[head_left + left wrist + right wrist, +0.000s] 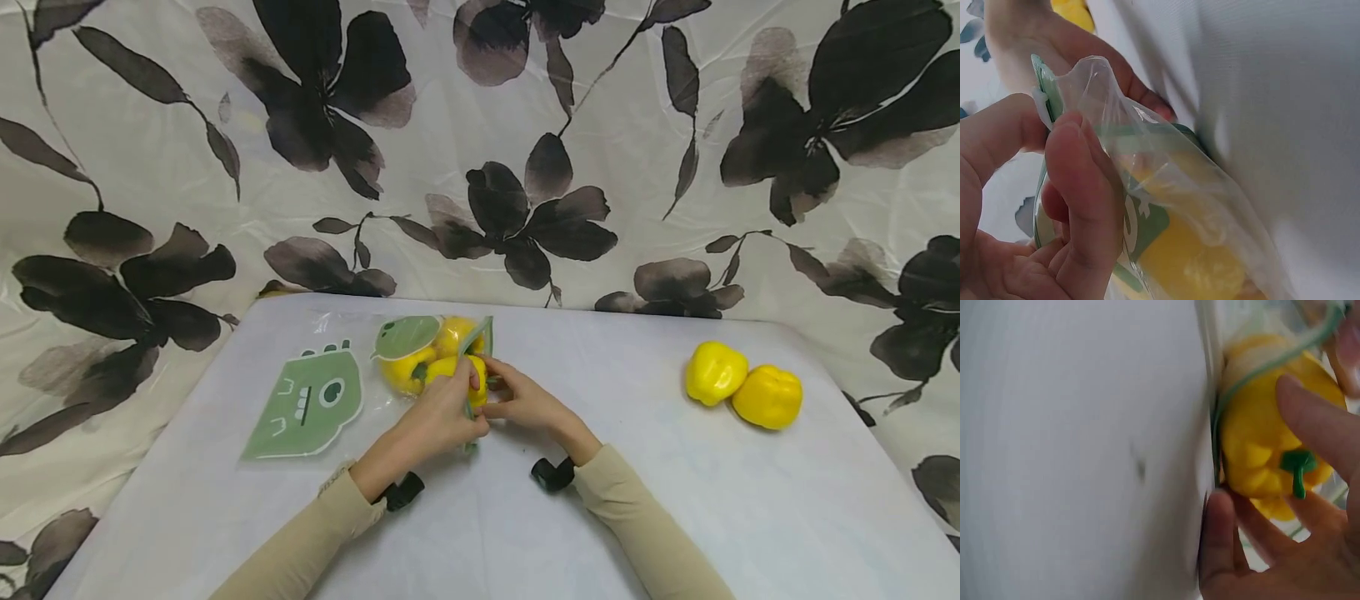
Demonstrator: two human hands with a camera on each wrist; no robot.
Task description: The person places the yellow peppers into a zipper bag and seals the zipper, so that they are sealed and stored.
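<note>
A flowered cloth (675, 108) hangs behind a white table (480, 533). On it lies a green-printed clear bag (307, 408) of yellow peppers (405, 372). The left hand (438, 410) pinches the bag's edge; the right hand (528, 404) holds a pepper (1250, 428) at its mouth. Two loose peppers (768, 397) touch, far right.

A broad stretch of table (637, 392) separated the bag (300, 417) from two peppers (753, 392) at right, leaving room to pass, while the left hand (441, 410), right hand (529, 405) and another pepper (1252, 425) crowded the bag's mouth (476, 333).
</note>
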